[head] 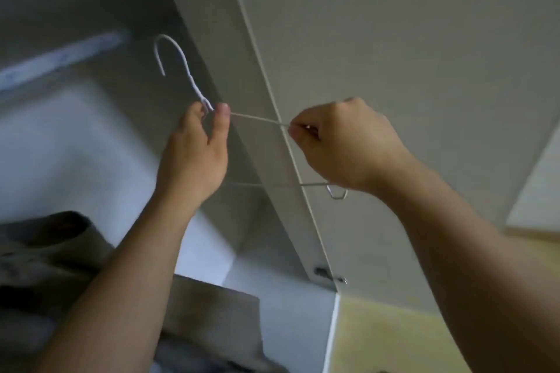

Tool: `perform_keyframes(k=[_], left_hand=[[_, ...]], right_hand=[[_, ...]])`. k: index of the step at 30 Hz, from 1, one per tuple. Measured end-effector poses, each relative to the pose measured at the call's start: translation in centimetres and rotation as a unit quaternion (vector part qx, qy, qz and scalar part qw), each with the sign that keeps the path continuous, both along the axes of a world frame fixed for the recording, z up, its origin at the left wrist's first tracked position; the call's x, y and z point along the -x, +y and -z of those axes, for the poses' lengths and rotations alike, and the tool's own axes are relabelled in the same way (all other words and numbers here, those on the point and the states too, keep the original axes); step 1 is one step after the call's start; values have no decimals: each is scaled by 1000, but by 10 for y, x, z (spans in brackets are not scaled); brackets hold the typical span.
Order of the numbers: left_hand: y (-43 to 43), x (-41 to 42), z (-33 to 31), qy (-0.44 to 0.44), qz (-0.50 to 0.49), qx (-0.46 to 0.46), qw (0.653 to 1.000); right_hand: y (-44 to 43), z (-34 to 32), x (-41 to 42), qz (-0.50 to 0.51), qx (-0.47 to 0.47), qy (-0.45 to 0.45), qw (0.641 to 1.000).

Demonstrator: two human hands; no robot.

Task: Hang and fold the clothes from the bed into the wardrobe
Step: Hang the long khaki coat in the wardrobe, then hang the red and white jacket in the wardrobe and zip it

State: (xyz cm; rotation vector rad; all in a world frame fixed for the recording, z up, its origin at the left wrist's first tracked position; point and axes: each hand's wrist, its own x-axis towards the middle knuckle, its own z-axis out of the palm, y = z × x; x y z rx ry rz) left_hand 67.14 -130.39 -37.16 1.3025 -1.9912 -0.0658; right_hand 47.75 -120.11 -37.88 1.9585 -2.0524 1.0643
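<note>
Hanger [257, 119] bare, held up in the wardrobe, hook near the rail [60, 59] but apart from it.
My left grip [194, 154] pinches the neck under the hook; my right grip [342, 142] is curled round one shoulder wire. As I judge it, the thin wire could twist between them, the hook could miss the rail, or the right end could snag the door [394, 39] edge. Dark clothes [54, 251] lie below.

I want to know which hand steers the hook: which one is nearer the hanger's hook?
Left. The left hand pinches the hanger at its neck, just below the hook; the right hand grips the shoulder wire farther right, away from it.
</note>
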Motion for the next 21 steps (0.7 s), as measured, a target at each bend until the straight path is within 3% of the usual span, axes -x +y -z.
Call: perform_keyframes(k=[3, 7, 14, 18, 21], left_hand=[[6, 60, -16, -100, 3, -104, 990], [24, 140, -34, -243, 102, -199, 944], [114, 249, -52, -241, 255, -309, 884], [168, 296, -52, -176, 338, -443, 811], [208, 333, -51, -175, 393, -469, 771]], right_hand=[[38, -26, 47, 33, -84, 19, 996], [100, -64, 108, 113, -188, 26, 975], [221, -129, 161, 232, -309, -40, 921], [283, -157, 184, 298, -351, -41, 887], [317, -167, 198, 340, -373, -66, 861]])
